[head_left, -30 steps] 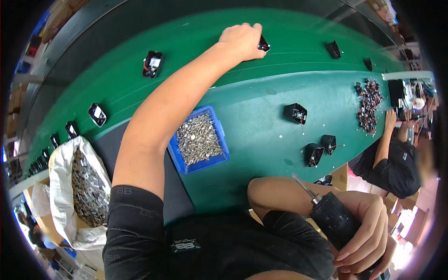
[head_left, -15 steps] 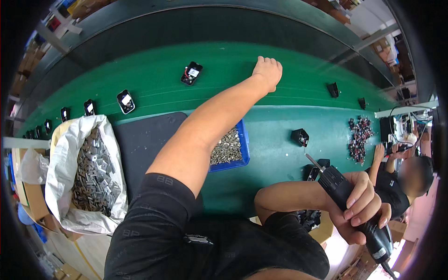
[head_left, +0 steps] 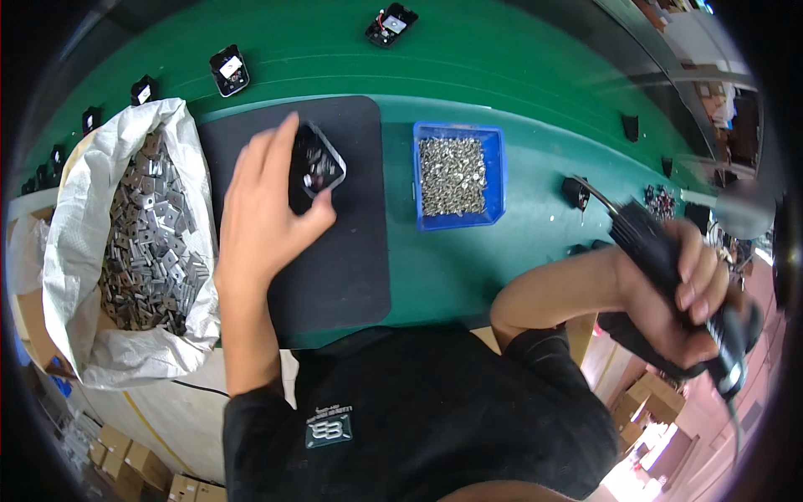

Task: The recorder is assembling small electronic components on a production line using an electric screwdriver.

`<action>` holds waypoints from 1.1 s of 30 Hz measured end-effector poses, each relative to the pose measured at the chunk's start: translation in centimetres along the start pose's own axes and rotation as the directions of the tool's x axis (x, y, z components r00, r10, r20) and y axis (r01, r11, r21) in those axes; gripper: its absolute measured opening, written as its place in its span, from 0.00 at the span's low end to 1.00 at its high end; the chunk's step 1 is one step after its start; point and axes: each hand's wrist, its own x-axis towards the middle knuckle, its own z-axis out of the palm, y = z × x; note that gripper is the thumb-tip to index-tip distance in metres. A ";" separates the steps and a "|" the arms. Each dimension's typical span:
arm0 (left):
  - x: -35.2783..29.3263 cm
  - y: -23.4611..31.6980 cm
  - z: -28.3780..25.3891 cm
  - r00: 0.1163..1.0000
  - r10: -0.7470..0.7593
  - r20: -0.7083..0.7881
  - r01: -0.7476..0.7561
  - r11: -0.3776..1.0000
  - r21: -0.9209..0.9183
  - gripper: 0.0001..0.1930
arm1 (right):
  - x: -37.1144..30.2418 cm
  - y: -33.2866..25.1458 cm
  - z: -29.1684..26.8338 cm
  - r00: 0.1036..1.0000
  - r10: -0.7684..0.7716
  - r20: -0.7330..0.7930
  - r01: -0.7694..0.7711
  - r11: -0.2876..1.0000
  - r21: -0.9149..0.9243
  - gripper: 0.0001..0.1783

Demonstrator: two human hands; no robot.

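Note:
My left hand (head_left: 263, 205) reaches over a black mat (head_left: 355, 268), its thumb and fingers curved around a small black plastic housing (head_left: 319, 163) with a pale rim. Fingers sit at the housing's left and upper side, the thumb at its lower edge; the far contact is partly hidden. Off to the right, my right hand (head_left: 686, 293) grips a black corded electric screwdriver (head_left: 648, 243), raised with its bit pointing up and left. The bit crosses in front of a small black part (head_left: 575, 192) on the green table. Motion blurs the right hand slightly.
A white sack (head_left: 71, 276) of metal plates stands at the left. Loose screws fill a blue bin (head_left: 460, 222) right of the mat. Housings, one of them here (head_left: 391, 25), lie along the green belt (head_left: 519, 58). Small parts (head_left: 659, 201) are heaped at the far right.
My left hand has come back from the belt to the mat, where a housing now is. The screwdriver stays in my right hand. The view has shifted, showing the table higher and further right.

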 end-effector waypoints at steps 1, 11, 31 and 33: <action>-0.8 -0.5 0.1 0.998 0.014 0.064 -0.014 1.000 0.001 0.37 | -0.7 1.0 0.2 1.000 0.023 0.011 -0.023 1.000 -0.007 0.29; -3.7 -1.8 2.2 0.976 0.008 0.217 0.030 0.985 -0.169 0.43 | -8.2 8.4 1.2 0.950 0.191 -0.248 -0.252 0.937 -0.244 0.26; -4.1 -3.9 1.9 0.985 -0.004 0.173 0.061 0.945 -0.321 0.49 | -9.0 7.0 1.4 0.958 0.227 -0.176 -0.254 0.955 -0.155 0.27; -3.3 -3.9 2.4 0.989 0.064 0.136 -0.014 0.939 -0.343 0.51 | -8.3 5.5 1.5 0.970 0.240 -0.042 -0.243 0.935 -0.258 0.30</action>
